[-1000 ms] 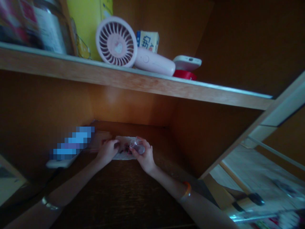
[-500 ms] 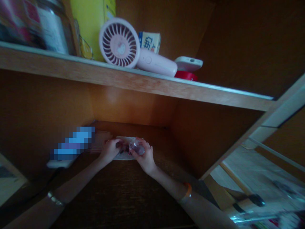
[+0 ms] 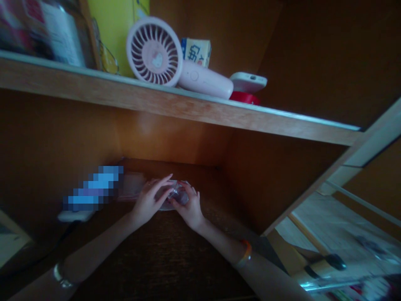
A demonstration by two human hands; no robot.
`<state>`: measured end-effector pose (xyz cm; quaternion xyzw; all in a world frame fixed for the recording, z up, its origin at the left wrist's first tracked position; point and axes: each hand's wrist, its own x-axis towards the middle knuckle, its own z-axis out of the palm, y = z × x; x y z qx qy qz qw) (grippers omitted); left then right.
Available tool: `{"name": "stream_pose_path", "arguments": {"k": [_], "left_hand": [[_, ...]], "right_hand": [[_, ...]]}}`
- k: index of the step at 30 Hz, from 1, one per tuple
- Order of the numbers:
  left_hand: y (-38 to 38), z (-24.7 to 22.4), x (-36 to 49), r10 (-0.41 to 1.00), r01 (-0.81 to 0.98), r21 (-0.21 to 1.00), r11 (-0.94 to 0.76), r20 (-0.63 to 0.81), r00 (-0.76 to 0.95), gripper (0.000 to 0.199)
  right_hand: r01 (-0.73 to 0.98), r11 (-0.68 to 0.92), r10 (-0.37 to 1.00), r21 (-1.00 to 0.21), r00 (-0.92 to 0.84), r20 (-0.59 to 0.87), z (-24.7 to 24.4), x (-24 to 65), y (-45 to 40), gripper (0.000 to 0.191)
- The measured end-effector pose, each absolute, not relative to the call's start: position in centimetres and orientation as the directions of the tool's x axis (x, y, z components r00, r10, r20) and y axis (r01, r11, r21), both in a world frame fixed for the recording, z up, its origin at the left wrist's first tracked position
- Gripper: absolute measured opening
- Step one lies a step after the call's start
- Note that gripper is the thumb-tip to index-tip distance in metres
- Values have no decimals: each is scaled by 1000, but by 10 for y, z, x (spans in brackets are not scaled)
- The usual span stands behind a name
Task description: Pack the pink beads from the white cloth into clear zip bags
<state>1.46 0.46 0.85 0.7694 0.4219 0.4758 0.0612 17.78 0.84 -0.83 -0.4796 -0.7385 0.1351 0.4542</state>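
Note:
My right hand [image 3: 191,209] grips a small clear plastic bag [image 3: 179,195], crumpled and shiny, with thumb and fingers bent around it. Just left of the bag, my left hand [image 3: 149,204] has its fingers stretched out and thumb apart, the tips at the bag's edge; I cannot tell whether they touch it. Beneath both hands lies a whitish sheet [image 3: 166,207], mostly covered by them. What the bag contains is too dim to make out.
A lit, blurred-out phone [image 3: 94,190] stands propped on the left, beside a flat clear case [image 3: 131,186]. Overhead, a shelf [image 3: 188,106] carries a pink handheld fan [image 3: 155,52], a small box [image 3: 197,51], a white device [image 3: 249,81] and a yellow box [image 3: 115,33].
My left hand has moved right from the dark bits on the sheet to the bag, its fingers spreading. My right hand stays on the bag, nearly still.

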Motion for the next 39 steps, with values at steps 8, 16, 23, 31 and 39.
{"name": "stream_pose_path", "arguments": {"k": [8,16,23,31,39], "left_hand": [[27,-1,-4,813,737,464,-491,547,197,20],[17,11,-11,843,888,123,-443,393,367,22],[20,4,-14,860,879,165,-447,351,371,18],[21,16,-9,848,918,77,-390,418,325,22],[20,32,-9,823,820,374,-433,535,191,8]], "right_hand": [[574,490,822,-657,-52,567,-6,179,8,47],[536,521,793,-664,-16,609,-9,179,9,45],[532,515,801,-672,-21,598,-8,179,9,45],[556,510,802,-656,-33,596,-9,179,9,46],[673,540,784,-505,-184,593,-3,178,3,45]]}}
